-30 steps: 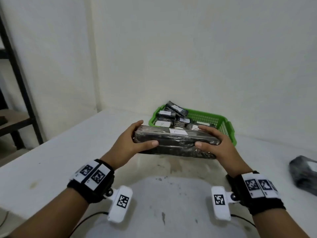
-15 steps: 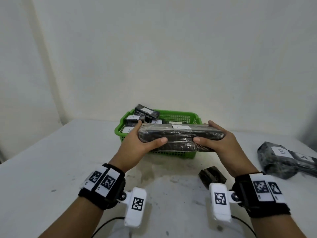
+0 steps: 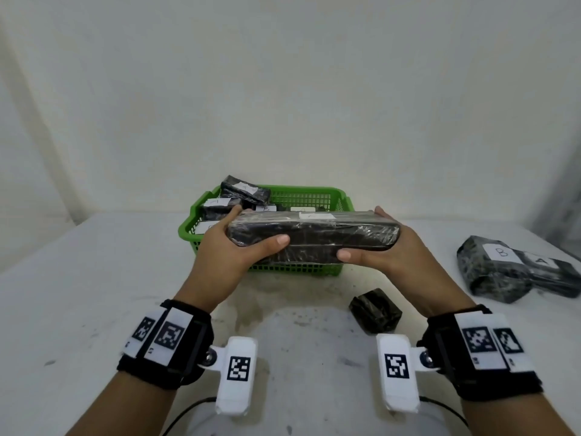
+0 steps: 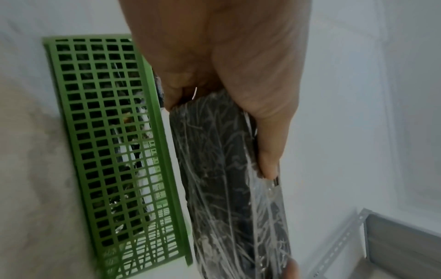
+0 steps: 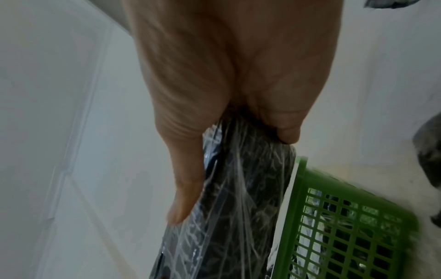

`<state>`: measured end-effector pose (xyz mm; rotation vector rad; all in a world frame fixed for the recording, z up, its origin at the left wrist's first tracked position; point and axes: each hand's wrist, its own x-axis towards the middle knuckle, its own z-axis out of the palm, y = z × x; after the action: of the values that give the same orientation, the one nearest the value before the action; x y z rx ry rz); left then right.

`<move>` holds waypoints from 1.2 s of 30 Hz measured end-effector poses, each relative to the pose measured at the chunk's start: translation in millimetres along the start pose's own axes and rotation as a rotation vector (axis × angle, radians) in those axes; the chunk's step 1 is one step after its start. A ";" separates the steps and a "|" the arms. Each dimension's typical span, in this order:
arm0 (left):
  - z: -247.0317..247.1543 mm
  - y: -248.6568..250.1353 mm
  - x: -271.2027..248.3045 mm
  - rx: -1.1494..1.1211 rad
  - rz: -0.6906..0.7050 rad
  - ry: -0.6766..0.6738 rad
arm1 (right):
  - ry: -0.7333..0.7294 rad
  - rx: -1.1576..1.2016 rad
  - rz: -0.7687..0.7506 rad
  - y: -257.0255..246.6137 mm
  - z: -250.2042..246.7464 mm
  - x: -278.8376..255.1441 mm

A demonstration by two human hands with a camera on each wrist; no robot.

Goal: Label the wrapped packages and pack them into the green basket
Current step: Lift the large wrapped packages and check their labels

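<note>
A white table (image 3: 94, 278) bears the green basket (image 3: 314, 196), which holds several labelled black packages (image 3: 245, 188). Above its near wall, level, is a long plastic-wrapped black package (image 3: 314, 236) with a white label on top. The left hand (image 3: 226, 250) and right hand (image 3: 393, 256) grip its ends, thumbs on the near side, fingers curled behind. At right lie packages marked B (image 3: 490, 265) and A (image 3: 553, 272); nearer, a small unlabelled black bundle (image 3: 375, 309).

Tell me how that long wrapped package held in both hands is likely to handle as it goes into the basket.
The long wrapped package probably stays stiff: it spans straight between the left hand and right hand without sagging. Its glossy, wrinkled film may be slippery. Flat sides suggest it will not roll, though laid on the smaller packages in the green basket it might tilt.
</note>
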<state>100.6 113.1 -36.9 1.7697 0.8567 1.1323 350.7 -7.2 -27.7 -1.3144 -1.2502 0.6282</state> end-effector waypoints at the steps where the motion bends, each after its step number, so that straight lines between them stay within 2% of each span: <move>1: -0.2 -0.6 -0.5 -0.012 -0.011 -0.009 | 0.008 0.002 -0.006 3.3 0.0 1.4; 5: -2.7 -5.8 -0.7 -0.009 -0.042 -0.056 | 0.081 -0.077 -0.040 10.0 2.3 0.8; 9: -5.1 -9.1 0.5 0.017 -0.021 -0.018 | 0.078 -0.050 -0.038 5.0 7.0 -0.7; 13: -5.6 -7.4 -1.5 0.023 -0.025 -0.044 | 0.067 -0.109 -0.041 -1.9 5.3 -5.5; 18: -6.0 -3.2 -4.4 0.062 0.025 0.033 | 0.029 -0.082 -0.032 -6.1 0.2 -9.0; 22: -13.1 -0.8 -4.8 -0.002 -0.024 -0.032 | 0.031 -0.115 -0.006 -2.1 -3.5 -8.4; 28: -13.1 -6.1 -2.1 -0.024 0.009 0.016 | 0.060 0.076 -0.027 0.2 -2.8 -5.6; 30: -11.0 -3.5 -4.9 -0.014 0.005 -0.031 | 0.082 0.149 -0.019 0.8 -3.2 -5.7; 33: -7.5 -3.1 -8.8 0.025 -0.002 -0.110 | 0.111 0.123 -0.029 2.4 -6.0 -7.5; 36: -7.3 -5.2 -7.9 0.027 0.010 -0.050 | 0.046 0.101 -0.028 4.2 -6.4 -9.3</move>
<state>90.5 110.5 -42.7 1.8184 0.8373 1.0826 355.1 -17.0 -33.3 -1.2196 -1.1823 0.6301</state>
